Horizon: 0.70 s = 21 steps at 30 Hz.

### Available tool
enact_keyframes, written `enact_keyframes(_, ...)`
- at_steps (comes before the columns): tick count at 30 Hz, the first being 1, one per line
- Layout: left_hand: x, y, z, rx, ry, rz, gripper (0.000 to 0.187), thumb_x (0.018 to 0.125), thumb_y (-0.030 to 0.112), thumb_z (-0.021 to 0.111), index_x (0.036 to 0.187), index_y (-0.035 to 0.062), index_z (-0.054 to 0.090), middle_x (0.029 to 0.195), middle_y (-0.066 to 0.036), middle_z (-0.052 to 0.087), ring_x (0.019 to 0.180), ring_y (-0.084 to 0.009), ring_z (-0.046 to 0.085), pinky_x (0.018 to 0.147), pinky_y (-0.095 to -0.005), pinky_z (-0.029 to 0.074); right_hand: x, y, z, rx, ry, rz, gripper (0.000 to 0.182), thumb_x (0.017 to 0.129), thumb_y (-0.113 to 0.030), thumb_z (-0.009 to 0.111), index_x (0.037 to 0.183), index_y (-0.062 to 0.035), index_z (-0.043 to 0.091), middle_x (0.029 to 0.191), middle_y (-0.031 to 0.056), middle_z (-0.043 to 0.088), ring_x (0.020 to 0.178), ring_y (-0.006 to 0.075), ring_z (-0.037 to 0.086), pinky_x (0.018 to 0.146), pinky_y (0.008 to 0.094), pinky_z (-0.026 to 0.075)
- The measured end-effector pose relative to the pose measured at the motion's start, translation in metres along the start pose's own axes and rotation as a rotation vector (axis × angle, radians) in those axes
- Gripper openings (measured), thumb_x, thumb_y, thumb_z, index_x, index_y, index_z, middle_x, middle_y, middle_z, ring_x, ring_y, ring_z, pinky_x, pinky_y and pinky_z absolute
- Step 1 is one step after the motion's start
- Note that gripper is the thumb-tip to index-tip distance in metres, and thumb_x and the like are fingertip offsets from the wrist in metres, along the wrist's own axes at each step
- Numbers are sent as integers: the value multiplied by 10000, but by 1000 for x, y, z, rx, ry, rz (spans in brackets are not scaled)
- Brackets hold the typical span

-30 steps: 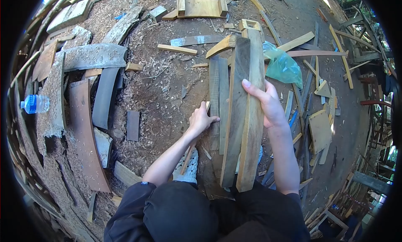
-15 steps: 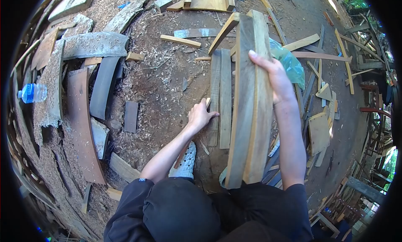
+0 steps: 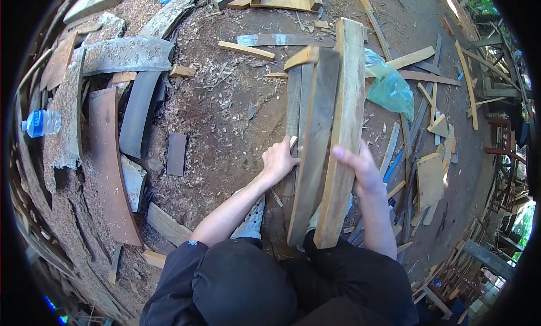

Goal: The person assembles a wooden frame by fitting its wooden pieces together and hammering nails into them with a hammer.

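My right hand (image 3: pixel 365 169) is closed on the edge of a long pale wooden board (image 3: pixel 345 128), thumb on its near face. Left of it and apart from it stands a second, darker wooden board (image 3: pixel 315 145). At its top end a short wooden crosspiece (image 3: pixel 301 57) sticks out to the left. My left hand (image 3: pixel 279 161) is low near the ground, its fingers curled around a thin wooden strip (image 3: pixel 293 141), of which only the tip shows. Behind the boards, grey wooden slats (image 3: pixel 293 100) lie on the ground, partly hidden.
A green plastic bag (image 3: pixel 390 89) lies right of the boards. Loose planks and offcuts, including a square wooden piece (image 3: pixel 430 180), are scattered at the right. At the left are a brown curved plank (image 3: pixel 110 168), a dark curved piece (image 3: pixel 140 114) and a water bottle (image 3: pixel 43 123).
The two boards, together before, have separated, the darker one dropping lower and leftward. My right hand has slid down along the pale board. My left hand has shifted slightly right.
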State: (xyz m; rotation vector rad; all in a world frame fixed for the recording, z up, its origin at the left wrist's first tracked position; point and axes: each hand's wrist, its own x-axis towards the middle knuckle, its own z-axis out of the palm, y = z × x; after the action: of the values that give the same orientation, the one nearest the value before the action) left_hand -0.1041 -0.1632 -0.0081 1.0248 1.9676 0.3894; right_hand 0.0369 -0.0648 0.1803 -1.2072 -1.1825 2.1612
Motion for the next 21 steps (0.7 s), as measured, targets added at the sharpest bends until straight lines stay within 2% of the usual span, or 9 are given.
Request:
enact_keyframes(4, 1, 3, 1, 22, 9, -6, 708, 680, 435, 953, 1159, 32, 622, 937, -218, 759, 923, -409, 754, 773, -530, 572, -16, 12, 8, -14, 68, 95, 599, 886, -173, 834, 1370, 51, 562, 1234, 128, 703, 1123, 180, 681, 1014, 344, 520)
enact_keyframes(7, 9, 3, -3, 37, -8, -9, 719, 672, 443, 956, 1163, 35, 624, 941, -216, 760, 929, -403, 756, 780, -527, 573, -8, 0, 5, -24, 112, 66, 582, 891, -141, 819, 1372, 56, 557, 1232, 128, 701, 1118, 178, 680, 1004, 348, 522)
enact_keyframes(10, 8, 3, -3, 34, -31, -3, 734, 666, 450, 958, 1167, 31, 624, 946, -216, 761, 934, -401, 756, 788, -524, 574, 7, -11, -1, -24, 22, -57, 552, 915, -115, 785, 1375, 70, 543, 1221, 144, 703, 1086, 190, 697, 986, 351, 544)
enact_keyframes(12, 7, 3, -5, 22, -32, 3, 742, 663, 452, 959, 1169, 26, 623, 950, -217, 761, 936, -402, 755, 791, -523, 574, 19, -19, -2, 153, 12, -101, 501, 938, -107, 748, 1357, 81, 547, 1208, 165, 705, 1051, 208, 715, 959, 358, 577)
enact_keyframes(21, 8, -1, -5, 17, -55, 27, 746, 675, 463, 956, 1168, 15, 620, 958, -217, 762, 936, -405, 754, 795, -527, 575, 36, -45, 0, 189, 47, -124, 513, 981, -155, 719, 1370, 108, 510, 1189, 205, 695, 992, 227, 746, 874, 347, 630)
